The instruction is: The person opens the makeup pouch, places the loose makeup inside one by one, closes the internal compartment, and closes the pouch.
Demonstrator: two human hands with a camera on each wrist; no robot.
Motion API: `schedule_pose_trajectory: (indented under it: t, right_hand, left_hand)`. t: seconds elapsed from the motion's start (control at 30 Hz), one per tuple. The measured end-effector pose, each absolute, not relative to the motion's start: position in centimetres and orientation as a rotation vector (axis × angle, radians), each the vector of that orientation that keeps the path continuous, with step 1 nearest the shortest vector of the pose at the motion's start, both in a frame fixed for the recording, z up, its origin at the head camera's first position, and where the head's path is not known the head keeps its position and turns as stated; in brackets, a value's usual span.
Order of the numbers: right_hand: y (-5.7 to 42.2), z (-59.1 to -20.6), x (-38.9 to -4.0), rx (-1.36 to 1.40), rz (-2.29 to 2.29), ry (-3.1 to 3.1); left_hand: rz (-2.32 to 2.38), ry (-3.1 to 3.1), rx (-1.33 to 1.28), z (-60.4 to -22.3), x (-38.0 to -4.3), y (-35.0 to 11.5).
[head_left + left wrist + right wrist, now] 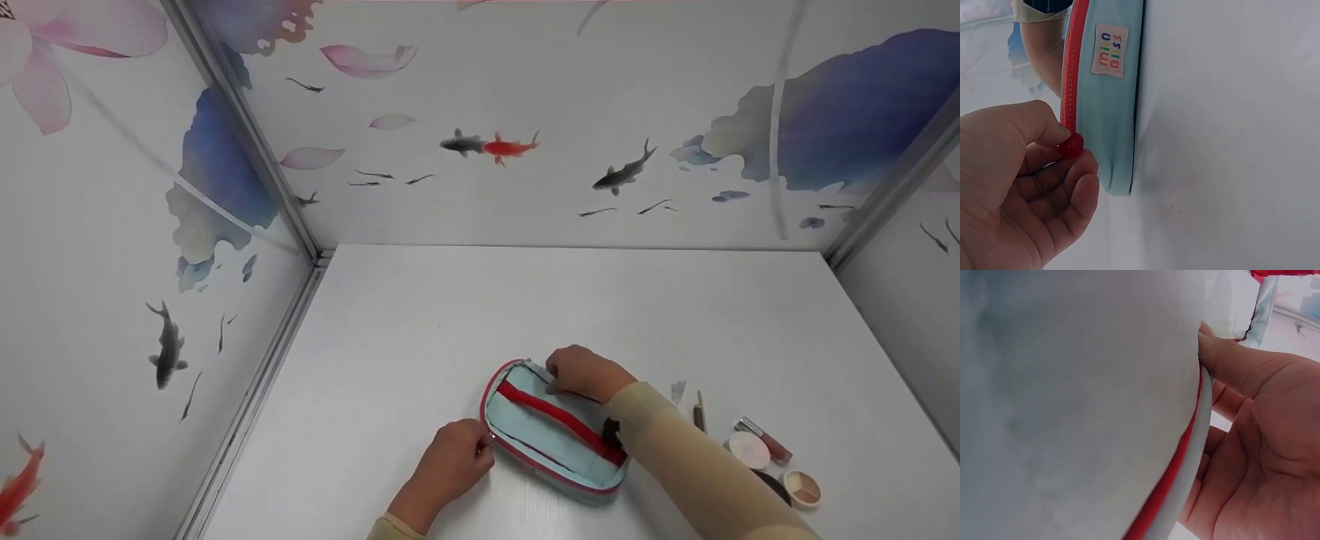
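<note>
A light blue pouch (540, 427) with red zipper trim lies slanted on the white table, a red strap (559, 415) running along its upper face. At its left corner, my left hand (456, 457) pinches a red bead zipper pull (1072, 145) between thumb and forefinger. The red zipper (1074, 67) runs up from the bead, beside a small lettered label (1109, 50). Over on the far side, my right hand (589, 373) grips the pouch's edge, thumb on the inner face and fingers outside. In the right wrist view, pale fabric (1084, 394) fills much of the picture.
To the right lie a brush (700, 414), a lip gloss tube (765, 441), a round pale compact (748, 450) and a round palette (802, 489). My right forearm partly covers a dark round item (772, 484). Printed walls (525, 202) stand around the table.
</note>
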State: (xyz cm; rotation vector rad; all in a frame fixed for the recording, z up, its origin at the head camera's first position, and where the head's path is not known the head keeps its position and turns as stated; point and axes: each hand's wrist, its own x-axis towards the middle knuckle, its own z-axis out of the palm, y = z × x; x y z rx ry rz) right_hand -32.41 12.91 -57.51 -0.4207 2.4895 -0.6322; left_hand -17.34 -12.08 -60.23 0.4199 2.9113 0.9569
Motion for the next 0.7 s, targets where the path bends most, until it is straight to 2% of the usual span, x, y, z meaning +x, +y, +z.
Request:
schedule_pose_trajectory:
  t: [0.7]
  right_hand:
    - [12.8,-57.8,-32.7,-0.39,-0.604,2.485]
  left_hand:
    - [0.959,2.945,0.415,-60.5,-16.2,-10.7]
